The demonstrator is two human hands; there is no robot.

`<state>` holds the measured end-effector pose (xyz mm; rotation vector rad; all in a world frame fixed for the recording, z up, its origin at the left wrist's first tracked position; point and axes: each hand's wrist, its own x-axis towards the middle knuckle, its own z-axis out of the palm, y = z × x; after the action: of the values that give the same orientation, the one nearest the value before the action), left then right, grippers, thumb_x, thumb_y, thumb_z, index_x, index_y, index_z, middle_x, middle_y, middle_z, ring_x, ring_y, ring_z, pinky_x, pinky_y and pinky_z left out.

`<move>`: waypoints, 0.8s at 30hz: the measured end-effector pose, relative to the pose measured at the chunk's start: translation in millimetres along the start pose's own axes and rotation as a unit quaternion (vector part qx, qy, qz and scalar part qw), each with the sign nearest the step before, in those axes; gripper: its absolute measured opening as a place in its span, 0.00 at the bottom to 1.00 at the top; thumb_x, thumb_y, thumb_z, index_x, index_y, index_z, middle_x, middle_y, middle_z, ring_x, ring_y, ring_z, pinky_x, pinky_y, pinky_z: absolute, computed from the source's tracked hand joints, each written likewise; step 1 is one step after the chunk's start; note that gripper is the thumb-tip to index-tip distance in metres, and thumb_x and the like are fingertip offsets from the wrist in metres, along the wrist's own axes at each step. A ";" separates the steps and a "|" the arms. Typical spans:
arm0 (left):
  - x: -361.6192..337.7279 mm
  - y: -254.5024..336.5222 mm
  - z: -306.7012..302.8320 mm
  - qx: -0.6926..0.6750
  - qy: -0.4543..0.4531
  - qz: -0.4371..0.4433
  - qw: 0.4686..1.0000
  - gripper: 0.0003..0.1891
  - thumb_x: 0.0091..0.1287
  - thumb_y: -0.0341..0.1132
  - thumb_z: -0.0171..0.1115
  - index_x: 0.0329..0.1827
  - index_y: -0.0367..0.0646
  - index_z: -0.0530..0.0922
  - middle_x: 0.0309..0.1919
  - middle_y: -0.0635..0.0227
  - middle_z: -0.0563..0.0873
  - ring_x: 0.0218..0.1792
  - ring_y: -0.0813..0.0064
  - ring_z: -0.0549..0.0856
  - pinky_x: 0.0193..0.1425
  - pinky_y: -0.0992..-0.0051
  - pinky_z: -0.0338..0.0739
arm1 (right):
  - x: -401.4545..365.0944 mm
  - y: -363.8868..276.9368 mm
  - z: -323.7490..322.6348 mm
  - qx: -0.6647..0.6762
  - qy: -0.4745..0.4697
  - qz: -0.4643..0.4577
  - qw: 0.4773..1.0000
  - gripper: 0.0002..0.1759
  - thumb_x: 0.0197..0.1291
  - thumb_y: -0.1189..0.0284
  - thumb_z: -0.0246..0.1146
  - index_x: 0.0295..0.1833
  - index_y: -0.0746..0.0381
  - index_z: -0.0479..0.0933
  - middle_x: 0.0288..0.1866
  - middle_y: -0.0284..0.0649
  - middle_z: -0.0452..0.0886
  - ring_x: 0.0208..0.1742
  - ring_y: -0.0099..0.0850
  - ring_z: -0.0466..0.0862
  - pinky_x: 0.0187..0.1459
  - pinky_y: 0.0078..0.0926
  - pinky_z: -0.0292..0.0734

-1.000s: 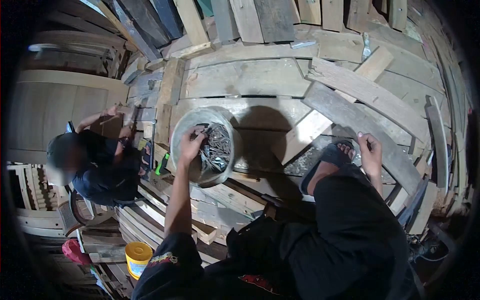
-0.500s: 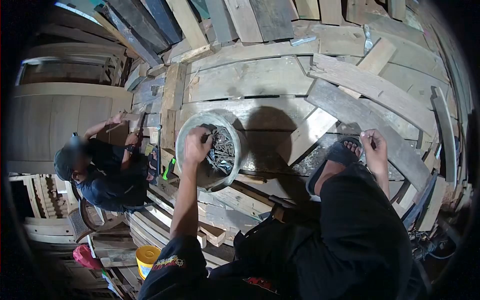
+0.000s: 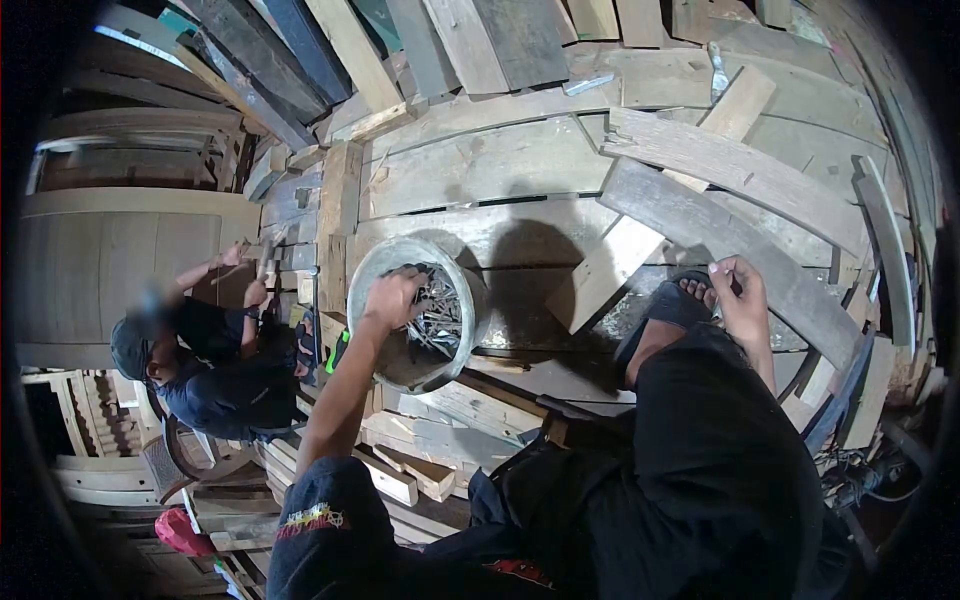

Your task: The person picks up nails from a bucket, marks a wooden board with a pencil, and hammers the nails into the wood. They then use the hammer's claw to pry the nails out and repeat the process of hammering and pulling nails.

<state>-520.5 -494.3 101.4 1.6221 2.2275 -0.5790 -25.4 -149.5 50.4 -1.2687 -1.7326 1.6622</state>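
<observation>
Reaching with the left hand (image 3: 395, 297) into a round, pale-grey bucket (image 3: 476, 300) on worn wooden boards (image 3: 470, 160), down at the heap of thin grey metal nails (image 3: 441, 322) inside (with fingertips hidden, cannot tell whether clamped on any). Holding the right hand (image 3: 743, 302) near a dark open-toed sandal (image 3: 672, 307), with fingers curled; cannot tell whether pinching anything.

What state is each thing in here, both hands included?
Bucket: upright, lidless, partly filled
Nails: loose, jumbled in the bucket
Left hand: in the bucket, grip hidden
Right hand: partly curled, contents unclear
Sandal: worn
Grey plank: lying on its broad face
</observation>
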 end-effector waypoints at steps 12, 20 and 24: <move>5.9 -9.5 18.6 -0.072 0.074 -0.042 0.994 0.16 0.58 0.46 0.76 0.45 0.49 0.90 0.44 0.59 0.94 0.51 0.53 0.93 0.55 0.53 0.89 | 4.8 6.0 1.0 0.006 0.002 0.002 1.000 0.12 0.81 0.68 0.68 0.45 0.66 0.82 0.29 0.32 0.83 0.30 0.18 0.82 0.35 0.23 0.76; -6.8 -15.4 13.2 -0.114 0.097 -0.016 0.989 0.16 0.59 0.41 0.76 0.49 0.47 0.87 0.53 0.59 0.90 0.56 0.50 0.90 0.58 0.51 0.87 | 5.0 -7.5 -12.0 0.002 0.020 -0.027 0.999 0.13 0.82 0.67 0.67 0.46 0.66 0.80 0.29 0.32 0.82 0.25 0.18 0.81 0.26 0.21 0.73; 1.2 -0.6 2.5 -0.082 0.076 0.010 0.994 0.16 0.65 0.41 0.75 0.54 0.48 0.90 0.54 0.56 0.90 0.62 0.49 0.87 0.65 0.52 0.84 | -3.7 -25.2 -10.8 0.001 0.020 0.028 0.999 0.12 0.81 0.67 0.67 0.45 0.64 0.82 0.33 0.25 0.78 0.35 0.14 0.72 0.38 0.21 0.69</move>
<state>-521.4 -494.8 98.8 1.6503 2.2946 -0.2658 -22.8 -143.3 77.2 -1.3524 -1.6854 1.6582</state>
